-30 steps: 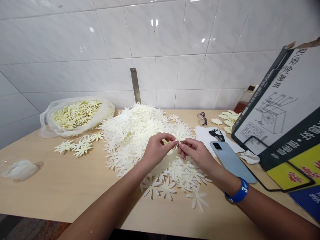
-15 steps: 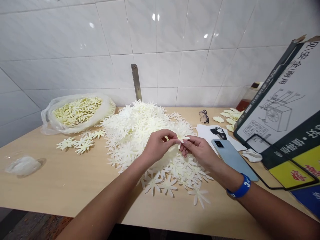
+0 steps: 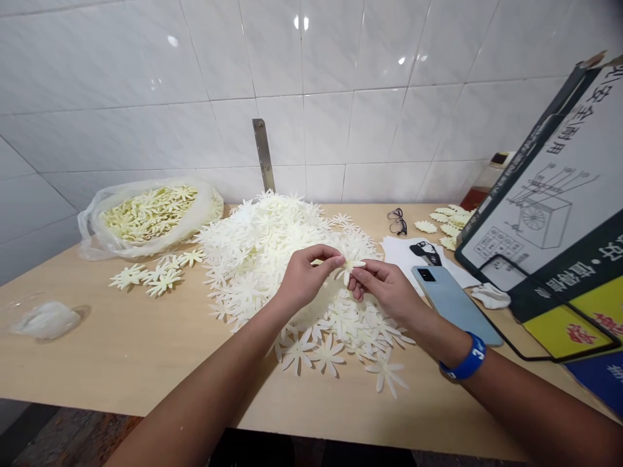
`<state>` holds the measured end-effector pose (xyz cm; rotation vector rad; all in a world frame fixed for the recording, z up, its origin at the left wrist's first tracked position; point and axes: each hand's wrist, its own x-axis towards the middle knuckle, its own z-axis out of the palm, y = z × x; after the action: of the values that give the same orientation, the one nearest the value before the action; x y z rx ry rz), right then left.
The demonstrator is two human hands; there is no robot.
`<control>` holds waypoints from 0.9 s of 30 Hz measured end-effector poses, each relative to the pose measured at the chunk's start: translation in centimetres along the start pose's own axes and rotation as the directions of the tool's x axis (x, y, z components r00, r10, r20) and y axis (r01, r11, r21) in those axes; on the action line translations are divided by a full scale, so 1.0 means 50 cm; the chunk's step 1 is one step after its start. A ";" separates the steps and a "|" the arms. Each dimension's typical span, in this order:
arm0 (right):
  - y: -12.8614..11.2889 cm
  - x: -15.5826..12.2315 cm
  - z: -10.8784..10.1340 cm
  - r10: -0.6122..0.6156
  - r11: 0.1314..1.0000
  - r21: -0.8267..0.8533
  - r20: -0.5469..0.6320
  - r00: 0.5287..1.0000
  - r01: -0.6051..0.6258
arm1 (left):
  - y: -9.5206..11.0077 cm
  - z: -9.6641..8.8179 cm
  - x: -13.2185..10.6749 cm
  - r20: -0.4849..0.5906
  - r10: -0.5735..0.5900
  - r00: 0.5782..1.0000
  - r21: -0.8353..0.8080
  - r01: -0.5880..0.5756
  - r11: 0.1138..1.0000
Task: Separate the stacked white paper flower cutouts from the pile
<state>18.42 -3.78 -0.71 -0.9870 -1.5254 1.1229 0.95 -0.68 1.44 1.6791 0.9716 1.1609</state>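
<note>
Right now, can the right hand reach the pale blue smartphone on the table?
Probably yes. The right hand sits right beside the pale blue smartphone, with nothing standing between them. It is pinching a cream flower cutout together with the left hand, so it would likely need to let go first.

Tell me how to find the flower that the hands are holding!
Look at the light wooden table under the white tile wall. In the middle sits a big heap of cream-white, many-petalled flower cutouts. Yours is the small cream-white flower cutout pinched between the left hand and right hand, the only one lifted above the pile.
</note>
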 end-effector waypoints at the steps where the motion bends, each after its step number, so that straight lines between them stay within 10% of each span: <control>1: -0.001 0.000 0.000 -0.003 1.000 -0.002 -0.001 1.000 0.003 | 0.000 -0.001 0.001 -0.011 -0.019 1.000 -0.036 0.018 0.999; 23: 0.015 0.007 -0.010 0.012 1.000 0.023 -0.047 0.999 -0.011 | -0.014 -0.037 0.032 -0.365 -0.252 0.896 -0.459 0.062 0.886; 27: 0.014 0.010 -0.009 0.030 0.996 0.081 -0.058 0.998 -0.025 | -0.010 -0.044 0.035 -0.261 -0.294 0.920 -0.569 0.100 0.816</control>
<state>18.81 -3.05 -1.24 -0.9811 -1.4126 1.1551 -0.75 1.56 1.94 0.9108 0.8808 1.4442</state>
